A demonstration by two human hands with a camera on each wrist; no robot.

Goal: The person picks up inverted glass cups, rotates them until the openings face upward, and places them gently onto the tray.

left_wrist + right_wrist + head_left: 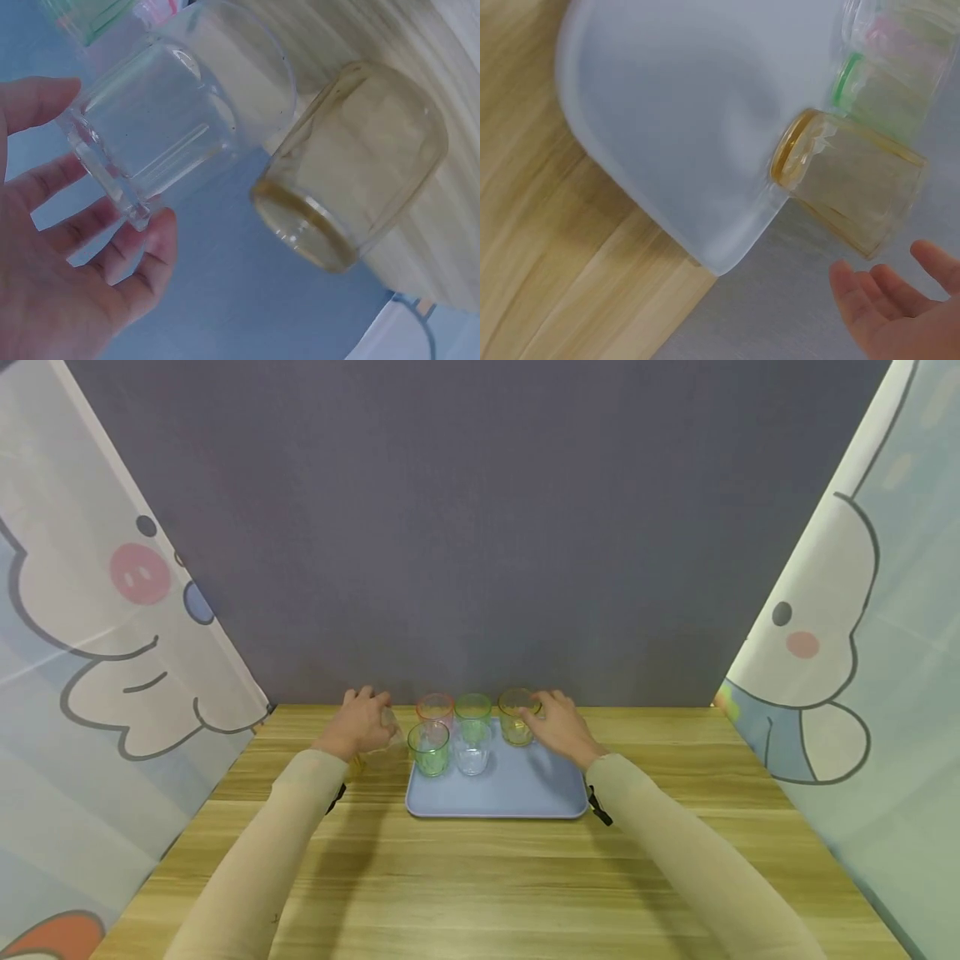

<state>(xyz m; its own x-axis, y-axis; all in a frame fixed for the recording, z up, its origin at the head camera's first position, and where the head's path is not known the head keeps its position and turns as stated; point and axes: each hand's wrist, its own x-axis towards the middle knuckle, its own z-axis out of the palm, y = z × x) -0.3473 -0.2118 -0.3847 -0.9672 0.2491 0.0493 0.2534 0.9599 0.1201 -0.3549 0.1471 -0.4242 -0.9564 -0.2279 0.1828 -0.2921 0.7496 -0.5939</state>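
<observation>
My left hand (362, 724) holds an upside-down clear glass (169, 112) by its thick base, thumb on one side and fingers on the other. Beside it on the wooden table stands an inverted amber glass (356, 165), mostly hidden behind the left wrist in the head view. My right hand (558, 724) has loosely bent fingers near the rim of an upright yellow glass (517, 718) at the tray's back. In the right wrist view a small gap shows between the fingertips (844, 281) and that glass.
On the pale blue tray (525, 789) also stand a pink-rimmed glass (435, 708), a green glass (473, 710), a front green glass (430, 752) and a clear tumbler (472, 758). A grey wall (480, 527) rises behind the wooden table (465, 877); cartoon-printed curtains flank it.
</observation>
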